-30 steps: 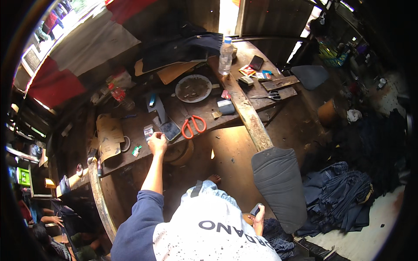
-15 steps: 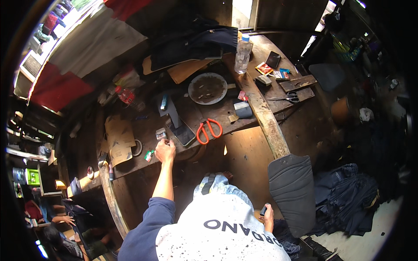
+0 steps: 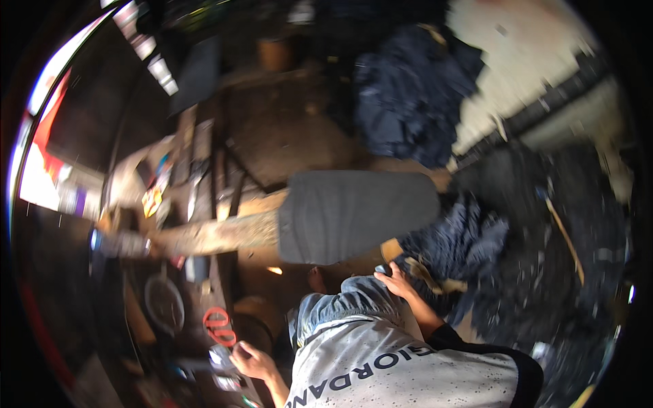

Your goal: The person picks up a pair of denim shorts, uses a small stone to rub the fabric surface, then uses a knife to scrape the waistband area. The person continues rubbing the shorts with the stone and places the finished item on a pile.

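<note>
Since half a second ago the view has swung round, so the worktop (image 3: 204, 234) is now seen at left. Red-handled scissors (image 3: 219, 326) lie there, just beside the left hand (image 3: 253, 360), whose fingers are curled over a small pale object (image 3: 221, 356). A small dark object (image 3: 382, 270) is gripped in the right hand (image 3: 398, 282) at the knee. With attention turned away, the pale object could be knocked off.
</note>
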Demonstrator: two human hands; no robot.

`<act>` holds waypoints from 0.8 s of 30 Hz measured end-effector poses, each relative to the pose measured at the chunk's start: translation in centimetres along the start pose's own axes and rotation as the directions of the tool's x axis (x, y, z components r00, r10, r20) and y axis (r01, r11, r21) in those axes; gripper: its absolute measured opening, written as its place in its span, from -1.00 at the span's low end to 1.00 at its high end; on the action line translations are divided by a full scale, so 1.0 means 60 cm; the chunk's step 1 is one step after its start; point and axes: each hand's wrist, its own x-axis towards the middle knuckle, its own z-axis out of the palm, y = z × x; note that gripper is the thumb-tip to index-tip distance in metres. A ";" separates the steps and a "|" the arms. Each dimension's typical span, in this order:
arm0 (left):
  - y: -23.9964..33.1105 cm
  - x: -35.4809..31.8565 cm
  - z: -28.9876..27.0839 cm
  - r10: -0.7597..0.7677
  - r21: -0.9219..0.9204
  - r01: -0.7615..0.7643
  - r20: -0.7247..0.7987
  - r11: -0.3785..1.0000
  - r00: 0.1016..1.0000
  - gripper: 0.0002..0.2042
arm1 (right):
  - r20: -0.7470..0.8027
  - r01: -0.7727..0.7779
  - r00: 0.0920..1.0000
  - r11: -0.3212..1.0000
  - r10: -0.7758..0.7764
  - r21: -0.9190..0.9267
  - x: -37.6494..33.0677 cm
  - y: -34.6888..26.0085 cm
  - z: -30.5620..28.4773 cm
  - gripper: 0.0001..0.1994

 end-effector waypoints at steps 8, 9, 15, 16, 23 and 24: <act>0.243 -0.020 0.173 0.659 -0.669 -0.152 0.621 0.728 0.425 -0.92 | -0.731 0.398 0.681 0.816 0.044 0.420 -0.066 0.120 -0.044 -0.54; 0.272 -0.029 0.193 0.689 -0.659 -0.204 0.669 0.723 0.280 -0.92 | -0.780 0.470 0.616 0.745 0.106 0.473 -0.071 0.137 -0.053 -0.58; 0.413 -0.151 0.328 0.670 -0.761 -0.244 0.646 0.601 -0.365 -0.78 | -0.814 0.607 0.316 0.555 0.488 0.569 -0.083 0.264 -0.154 -0.70; 0.426 -0.182 0.353 0.617 -0.736 -0.269 0.671 0.621 -0.411 -0.79 | -0.790 0.623 0.323 0.511 0.522 0.592 -0.077 0.282 -0.177 -0.68; 0.486 -0.393 0.475 0.077 -0.301 -0.189 0.690 0.935 -0.720 -0.61 | -0.687 0.704 0.347 0.306 0.638 0.641 0.005 0.363 -0.359 -0.61; 0.494 -0.422 0.477 0.003 -0.272 -0.241 0.668 0.932 -0.745 -0.45 | -0.687 0.712 0.375 0.282 0.623 0.644 0.020 0.376 -0.380 -0.60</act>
